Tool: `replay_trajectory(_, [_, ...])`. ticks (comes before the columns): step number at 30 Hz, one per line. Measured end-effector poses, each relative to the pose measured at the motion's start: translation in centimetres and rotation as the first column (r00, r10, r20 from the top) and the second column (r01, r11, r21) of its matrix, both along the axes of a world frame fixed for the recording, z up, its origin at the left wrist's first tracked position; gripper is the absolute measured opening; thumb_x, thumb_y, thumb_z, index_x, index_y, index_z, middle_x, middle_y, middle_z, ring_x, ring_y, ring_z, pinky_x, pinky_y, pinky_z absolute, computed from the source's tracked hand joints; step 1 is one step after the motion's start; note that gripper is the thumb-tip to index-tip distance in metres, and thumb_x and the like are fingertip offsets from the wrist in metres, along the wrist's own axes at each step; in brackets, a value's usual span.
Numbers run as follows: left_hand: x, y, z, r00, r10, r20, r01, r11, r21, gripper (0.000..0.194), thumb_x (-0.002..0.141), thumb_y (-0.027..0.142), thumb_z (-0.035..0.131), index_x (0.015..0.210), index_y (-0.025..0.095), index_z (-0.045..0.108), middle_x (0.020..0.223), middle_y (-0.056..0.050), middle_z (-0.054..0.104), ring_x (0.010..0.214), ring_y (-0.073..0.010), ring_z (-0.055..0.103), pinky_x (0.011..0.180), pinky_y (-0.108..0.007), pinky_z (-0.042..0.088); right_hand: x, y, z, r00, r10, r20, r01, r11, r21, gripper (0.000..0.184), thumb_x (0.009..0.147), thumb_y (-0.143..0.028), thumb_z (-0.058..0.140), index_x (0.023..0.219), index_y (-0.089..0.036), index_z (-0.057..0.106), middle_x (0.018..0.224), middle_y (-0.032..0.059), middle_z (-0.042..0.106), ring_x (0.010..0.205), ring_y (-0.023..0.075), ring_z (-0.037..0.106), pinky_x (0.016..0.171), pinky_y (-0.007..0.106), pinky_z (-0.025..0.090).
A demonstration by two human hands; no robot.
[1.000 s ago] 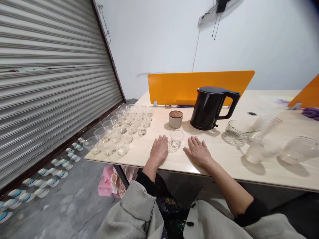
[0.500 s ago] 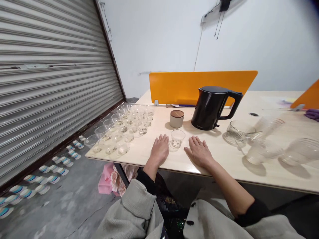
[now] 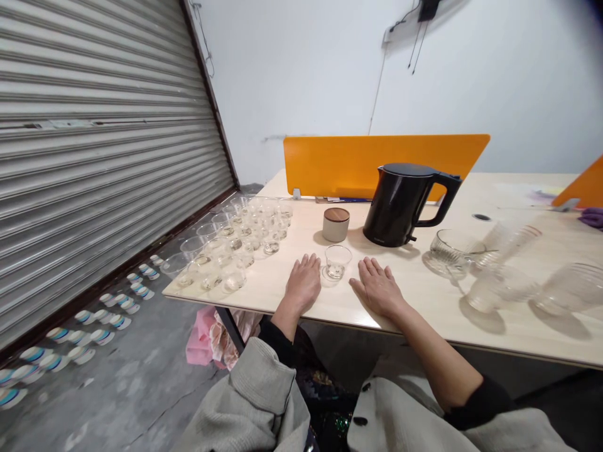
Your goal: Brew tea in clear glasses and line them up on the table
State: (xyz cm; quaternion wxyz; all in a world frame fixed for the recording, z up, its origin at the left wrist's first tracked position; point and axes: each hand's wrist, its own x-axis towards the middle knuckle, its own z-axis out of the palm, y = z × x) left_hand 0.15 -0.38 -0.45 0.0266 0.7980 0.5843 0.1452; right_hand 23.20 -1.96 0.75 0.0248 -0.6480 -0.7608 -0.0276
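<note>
Pale bench (image 3: 340,301), left hand (image 3: 303,282) and right hand (image 3: 379,289) flat on it, released, clear cup (image 3: 336,266) between them, orange divider (image 3: 332,164) beyond, ribbed shutter (image 3: 98,169) to their left

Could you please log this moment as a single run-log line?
left hand: palm down on table | right hand: palm down on table | clear cup: upright between both hands | lidded jar: beyond cup
</note>
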Motion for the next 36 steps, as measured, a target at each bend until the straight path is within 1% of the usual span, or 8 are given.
replay_trajectory(7, [0.1,0.0,0.4,1.0,-0.002,-0.004,0.002,1.0,-0.012,0.056,0.103,0.02,0.03,0.157,0.017,0.042,0.168,-0.008,0.035,0.158,-0.0275,0.025,0.129,-0.049,0.022,0.0,-0.2,0.1,0.999,0.005,-0.049,-0.005,1.0,0.006,0.072,0.104,-0.053,0.029,0.159,-0.007,0.038,0.17,0.0184,0.028,0.158,0.0353,0.018,0.125,0.059,0.015])
replay_trajectory(11, [0.2,-0.9,1.0,1.0,0.0,0.002,0.0,1.0,-0.015,0.057,0.101,0.018,0.035,0.157,0.019,0.042,0.168,-0.008,0.036,0.158,-0.0262,0.026,0.129,-0.048,0.022,0.3,0.1,0.4,0.96,0.056,-0.275,-0.036,0.997,0.075,0.074,0.098,-0.054,0.042,0.158,-0.01,0.04,0.165,0.0193,0.039,0.154,0.0356,0.031,0.124,0.055,0.024])
replay_trajectory(14, [0.0,-2.9,1.1,1.0,-0.004,0.015,0.004,1.0,-0.009,0.055,0.102,0.018,0.034,0.156,0.015,0.044,0.167,-0.009,0.038,0.157,-0.0265,0.028,0.129,-0.047,0.024,0.0,0.9,0.7,0.844,0.096,-0.528,-0.034,0.991,0.127,0.079,0.09,-0.06,0.054,0.157,-0.018,0.043,0.157,0.0176,0.05,0.144,0.036,0.046,0.117,0.052,0.039])
replay_trajectory(17, [-0.2,-5.2,0.9,0.998,-0.002,0.066,0.0,0.999,0.042,0.051,0.105,0.026,0.034,0.152,0.012,0.047,0.164,-0.012,0.043,0.155,-0.0278,0.033,0.129,-0.046,0.026,-1.1,1.9,0.8,0.683,0.147,-0.716,-0.068,0.988,0.138,0.081,0.081,-0.063,0.066,0.147,-0.02,0.051,0.147,0.0179,0.059,0.136,0.0364,0.055,0.111,0.05,0.045])
replay_trajectory(23, [-0.6,-7.5,0.0,0.988,-0.049,0.145,0.023,0.983,0.18,0.043,0.103,0.035,0.05,0.141,0.016,0.058,0.154,-0.011,0.056,0.148,-0.027,0.045,0.126,-0.044,0.032,-3.8,3.2,0.7,0.449,0.096,-0.888,-0.044,0.995,0.086,0.087,0.071,-0.062,0.076,0.141,-0.017,0.052,0.137,0.0222,0.064,0.122,0.0368,0.065,0.098,0.05,0.053])
replay_trajectory(29, [-0.5,-7.3,-0.3,0.979,-0.066,0.191,0.015,0.966,0.257,0.04,0.101,0.036,0.054,0.137,0.017,0.06,0.15,-0.011,0.059,0.143,-0.0294,0.049,0.123,-0.046,0.036,-5.8,3.9,1.6,0.449,0.128,-0.884,-0.009,0.99,0.139,0.071,0.068,-0.063,0.079,0.122,-0.02,0.06,0.122,0.0175,0.069,0.111,0.0342,0.066,0.088,0.047,0.055])
replay_trajectory(33, [-0.4,-7.0,-0.5,0.979,-0.091,0.182,0.033,0.953,0.3,0.043,0.1,0.036,0.054,0.135,0.012,0.062,0.145,-0.015,0.061,0.141,-0.0312,0.05,0.122,-0.047,0.037,-9.2,4.9,3.0,0.468,0.246,-0.849,-0.111,0.969,0.22,0.062,0.07,-0.06,0.079,0.114,-0.02,0.062,0.118,0.0139,0.07,0.107,0.0307,0.064,0.082,0.043,0.054])
replay_trajectory(36, [-0.4,-6.9,-0.6,0.979,-0.091,0.181,0.028,0.946,0.322,0.044,0.099,0.037,0.056,0.133,0.01,0.063,0.141,-0.016,0.063,0.138,-0.0308,0.052,0.119,-0.046,0.04,-13.0,6.0,3.5,0.434,0.281,-0.856,-0.206,0.956,0.209,0.059,0.068,-0.054,0.081,0.113,-0.021,0.062,0.119,0.012,0.068,0.104,0.028,0.063,0.082,0.042,0.053])
